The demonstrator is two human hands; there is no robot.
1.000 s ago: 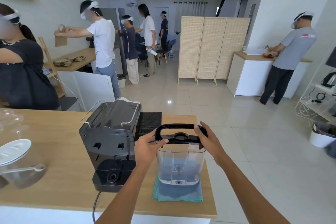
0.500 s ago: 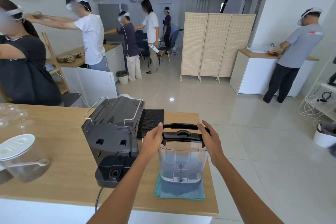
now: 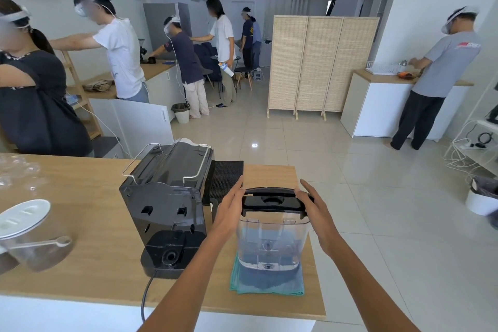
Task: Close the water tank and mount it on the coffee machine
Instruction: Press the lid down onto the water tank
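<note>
A clear plastic water tank [image 3: 270,244] with some water in it stands upright on a folded teal cloth [image 3: 266,281] near the counter's right front corner. Its black lid [image 3: 273,201] lies across the top. My left hand [image 3: 229,213] presses flat against the lid's left end and my right hand [image 3: 315,214] against its right end, fingers stretched out. The black coffee machine [image 3: 167,202] stands just left of the tank with its back toward me, its rear base [image 3: 172,250] bare.
A black mat [image 3: 226,178] lies behind the machine. A lidded clear jar with a spoon [image 3: 29,234] and glasses [image 3: 18,172] stand at the counter's left. The power cord [image 3: 147,296] hangs over the wooden counter's front edge [image 3: 242,310]. Several people work at other counters beyond.
My hands have shifted from gripping the lid's ends to lying flatter along them. The view has moved slightly; the tank stays on the cloth.
</note>
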